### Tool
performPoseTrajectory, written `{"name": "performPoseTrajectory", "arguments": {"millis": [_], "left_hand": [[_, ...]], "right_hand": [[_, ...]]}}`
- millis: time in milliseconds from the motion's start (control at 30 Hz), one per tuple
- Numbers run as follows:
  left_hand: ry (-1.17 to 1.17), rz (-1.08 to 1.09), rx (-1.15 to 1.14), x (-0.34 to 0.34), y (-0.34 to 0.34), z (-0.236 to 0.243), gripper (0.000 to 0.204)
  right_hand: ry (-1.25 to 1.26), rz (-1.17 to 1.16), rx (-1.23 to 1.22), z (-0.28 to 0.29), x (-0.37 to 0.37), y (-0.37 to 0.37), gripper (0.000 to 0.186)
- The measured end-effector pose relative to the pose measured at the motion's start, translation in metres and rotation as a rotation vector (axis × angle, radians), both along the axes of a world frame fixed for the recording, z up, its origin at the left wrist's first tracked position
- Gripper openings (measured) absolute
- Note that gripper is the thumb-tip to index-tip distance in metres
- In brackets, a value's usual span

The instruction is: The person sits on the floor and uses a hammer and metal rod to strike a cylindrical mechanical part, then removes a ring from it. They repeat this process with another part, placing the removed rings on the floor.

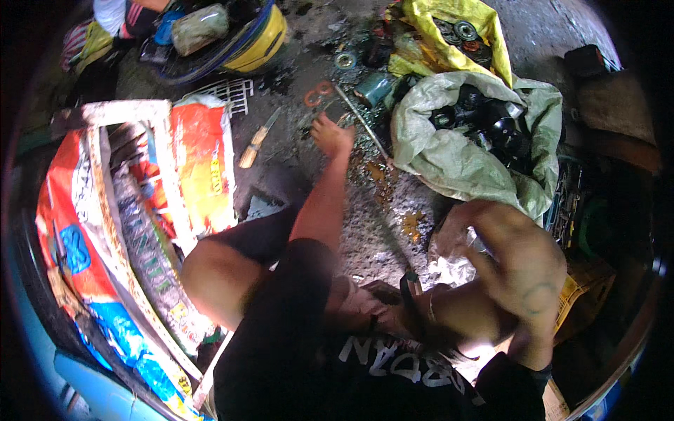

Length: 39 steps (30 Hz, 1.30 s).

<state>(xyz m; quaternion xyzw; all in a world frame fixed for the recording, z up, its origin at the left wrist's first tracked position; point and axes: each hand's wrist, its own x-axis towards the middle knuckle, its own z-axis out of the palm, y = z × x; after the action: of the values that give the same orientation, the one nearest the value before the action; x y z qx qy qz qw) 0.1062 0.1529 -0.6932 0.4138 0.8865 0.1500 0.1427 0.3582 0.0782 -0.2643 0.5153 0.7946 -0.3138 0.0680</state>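
My left hand (330,135) reaches forward, low over the stained ground, fingers apart and nothing seen in them. Just beyond it lie two orange-red rings (313,97). A thin metal rod (361,121) slants past on its right. My right hand (481,242) is smeared by motion near my right knee; its fingers cannot be made out. Between my legs stands a dark handle-like piece (410,286), partly hidden. Rusty, toothed flat pieces (414,224) lie on the ground in front of me.
At the right, a pale woven sack (439,144) holds dark round parts; a yellow sack (500,49) behind it holds metal rings. A knife (258,140) with a light handle lies left of my arm. Further left are a rusty frame (105,182) and a yellow tub (263,49).
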Motion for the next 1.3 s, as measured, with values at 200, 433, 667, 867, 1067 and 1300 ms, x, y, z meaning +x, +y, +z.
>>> {"name": "performPoseTrajectory", "arguments": {"millis": [200, 433, 667, 867, 1067, 1300], "left_hand": [[0.259, -0.433, -0.252, -0.053, 0.043, 0.011, 0.083], [0.152, -0.417, -0.394, -0.052, 0.047, 0.014, 0.082], [-0.172, -0.413, -0.347, -0.041, 0.003, -0.010, 0.072], [-0.686, -0.500, -0.510, 0.003, -0.080, 0.012, 0.070], [-0.755, -0.675, -0.600, 0.056, -0.126, 0.060, 0.067], [-0.705, -0.681, -0.614, 0.029, -0.136, 0.081, 0.063]], "right_hand": [[0.205, 0.230, -0.221, -0.070, -0.012, -0.025, 0.036], [0.292, 0.201, -0.122, -0.071, -0.007, -0.019, 0.032], [0.496, 0.184, -0.198, -0.078, -0.002, -0.031, 0.034], [0.745, 0.037, 0.876, -0.136, -0.047, -0.059, 0.027], [-0.528, 0.044, 1.411, -0.181, -0.137, -0.049, 0.019], [-0.879, 0.047, 1.541, -0.187, -0.163, -0.037, 0.013]]}}
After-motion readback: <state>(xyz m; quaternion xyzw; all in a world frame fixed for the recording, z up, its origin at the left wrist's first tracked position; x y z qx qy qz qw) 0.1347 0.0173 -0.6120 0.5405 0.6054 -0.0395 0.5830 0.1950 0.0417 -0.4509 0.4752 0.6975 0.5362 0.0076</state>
